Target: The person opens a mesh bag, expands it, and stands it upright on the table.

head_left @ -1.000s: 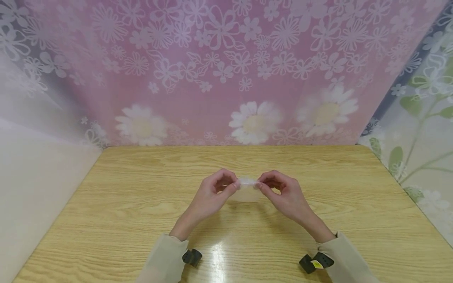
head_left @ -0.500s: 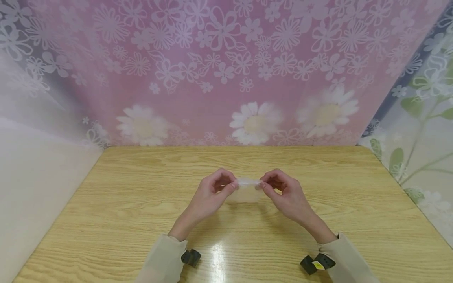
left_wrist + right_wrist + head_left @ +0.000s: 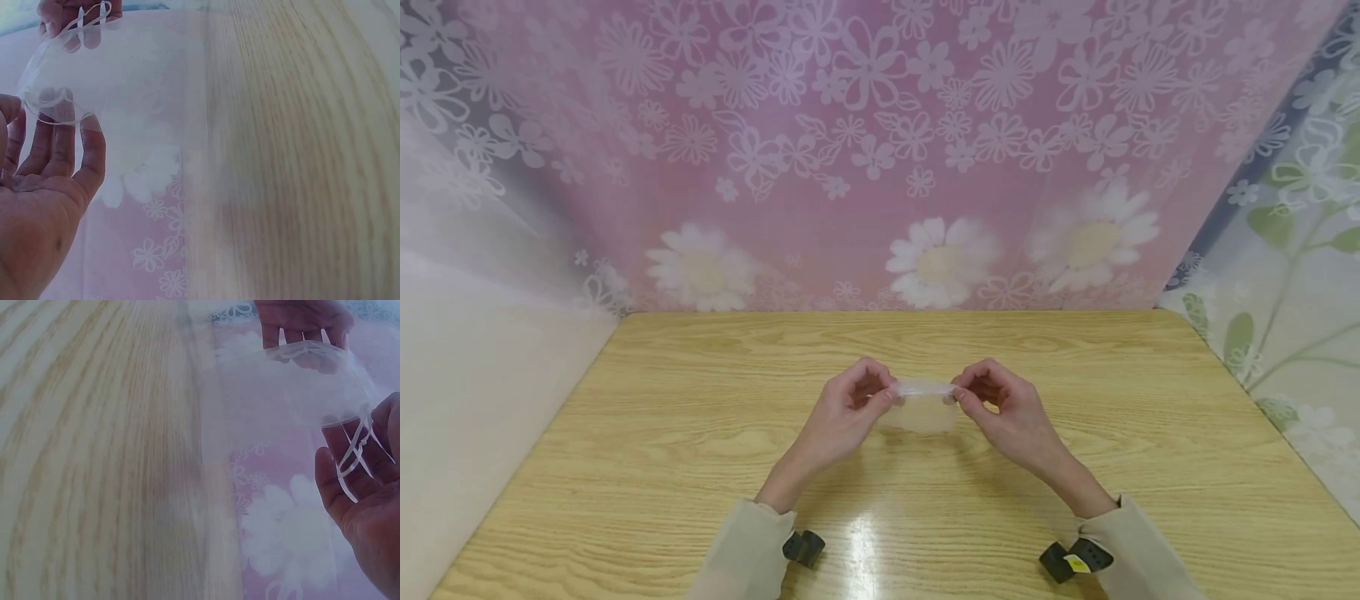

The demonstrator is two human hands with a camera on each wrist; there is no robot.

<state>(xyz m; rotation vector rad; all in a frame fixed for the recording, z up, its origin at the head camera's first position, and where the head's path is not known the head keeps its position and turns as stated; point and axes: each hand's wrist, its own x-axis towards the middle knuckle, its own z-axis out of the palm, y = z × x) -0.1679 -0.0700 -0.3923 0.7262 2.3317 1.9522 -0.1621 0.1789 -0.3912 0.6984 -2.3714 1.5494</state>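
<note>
A sheer white mesh drawstring pouch [image 3: 925,414] is stretched between both hands over the middle of the table. My left hand [image 3: 842,417] pinches one end of its gathered top, thumb nearest me. At the opposite end, my right hand [image 3: 1009,417] pinches the rim the same way. Through the thin mesh of the pouch [image 3: 137,75], some of the left hand's fingertips show in the left wrist view. A thin white cord [image 3: 354,453] loops loosely beside the right hand's fingers in the right wrist view. The pouch body hangs below the hands.
The wood-grain table [image 3: 662,433] spreads out on all sides of the hands. Behind it hangs a pink flowered curtain [image 3: 820,208], with pale curtains at the left and right. Black wrist cameras sit at both beige cuffs [image 3: 748,542].
The hands have drawn slightly apart, the left one moving a little left and the right one a little right. More of the pouch's top edge shows between them, and it looks wider.
</note>
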